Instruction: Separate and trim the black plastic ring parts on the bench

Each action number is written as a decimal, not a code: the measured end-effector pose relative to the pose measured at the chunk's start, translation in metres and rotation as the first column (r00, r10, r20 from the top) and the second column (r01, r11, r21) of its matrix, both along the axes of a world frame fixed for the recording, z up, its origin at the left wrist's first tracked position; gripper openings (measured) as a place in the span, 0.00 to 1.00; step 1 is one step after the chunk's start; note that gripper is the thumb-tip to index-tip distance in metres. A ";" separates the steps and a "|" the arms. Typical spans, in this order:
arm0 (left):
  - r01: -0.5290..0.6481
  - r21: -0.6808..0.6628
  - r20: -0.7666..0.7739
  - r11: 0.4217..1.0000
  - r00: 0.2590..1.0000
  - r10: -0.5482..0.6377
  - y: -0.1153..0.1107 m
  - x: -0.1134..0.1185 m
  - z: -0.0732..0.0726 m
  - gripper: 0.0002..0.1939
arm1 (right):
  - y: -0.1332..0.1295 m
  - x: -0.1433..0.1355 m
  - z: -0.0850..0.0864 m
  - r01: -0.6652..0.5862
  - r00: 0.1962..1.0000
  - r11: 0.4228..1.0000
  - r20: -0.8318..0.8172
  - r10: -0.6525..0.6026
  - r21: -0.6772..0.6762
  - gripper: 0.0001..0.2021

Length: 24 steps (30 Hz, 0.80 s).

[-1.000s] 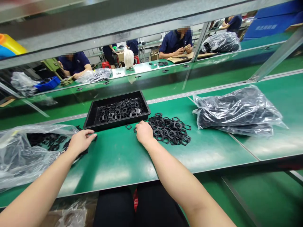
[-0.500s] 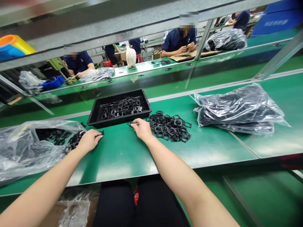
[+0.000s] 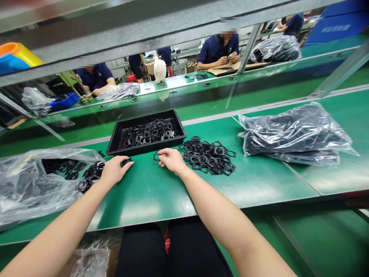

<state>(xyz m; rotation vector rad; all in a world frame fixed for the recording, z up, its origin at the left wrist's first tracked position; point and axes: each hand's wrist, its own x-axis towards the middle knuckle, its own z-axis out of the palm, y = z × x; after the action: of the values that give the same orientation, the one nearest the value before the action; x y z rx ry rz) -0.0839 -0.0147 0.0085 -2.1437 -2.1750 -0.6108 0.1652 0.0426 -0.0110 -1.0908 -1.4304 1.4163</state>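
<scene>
My left hand [image 3: 115,170] pinches a small black plastic part [image 3: 127,161] between thumb and fingers, just above the green tabletop. In my right hand [image 3: 172,160] is a flat black plastic ring [image 3: 156,157], gripped at one edge by the fingertips. Right of that hand spreads a loose pile of black rings [image 3: 206,156]. Behind both hands stands a black tray [image 3: 145,149] holding many similar dark parts. An open clear plastic bag [image 3: 25,184] lies by my left forearm, with black parts [image 3: 93,173] spilling from its mouth.
Filled clear bags [image 3: 294,132] lie stacked on the right of the table. A metal rail [image 3: 207,120] runs along the back edge. Beyond it, co-workers sit at another green bench with a white fan [image 3: 159,70] and a blue bin [image 3: 63,100].
My left hand has moved right, away from the bag's mouth, with the small black part. My right hand has shifted slightly, still holding the ring, which now shows more of its opening.
</scene>
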 end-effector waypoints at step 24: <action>0.338 0.410 0.216 0.847 0.866 -0.450 0.025 0.079 -0.022 0.25 | 0.001 0.004 0.006 -0.077 0.941 0.971 -0.339 -0.004 -0.226 0.18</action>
<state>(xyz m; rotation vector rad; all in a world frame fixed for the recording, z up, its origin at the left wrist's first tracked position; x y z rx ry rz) -0.0049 0.0101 -0.0131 -2.4192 -1.5354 -1.3344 0.1689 0.0435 -0.0054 -0.9098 -1.0607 1.7400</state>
